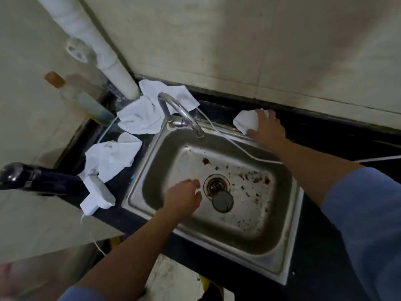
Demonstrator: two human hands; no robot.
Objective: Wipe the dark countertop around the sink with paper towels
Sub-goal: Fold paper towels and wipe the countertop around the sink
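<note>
Right hand point(265, 129) flat on paper towel point(245, 121) (crumpled, trailing leftward), left hand point(182, 198) over sink point(271, 237), grip unclear

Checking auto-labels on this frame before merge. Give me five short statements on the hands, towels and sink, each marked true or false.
1. The right hand presses a paper towel onto the countertop behind the sink. True.
2. The left hand wipes the countertop with a towel. False: it is over the sink, near the drain.
3. The stopper is seated in the drain. False: it lies beside the open drain.
4. Left of the sink and by the faucet lie loose paper towels. True.
5. The sink is spotless. False: brown specks dot its floor.
</note>
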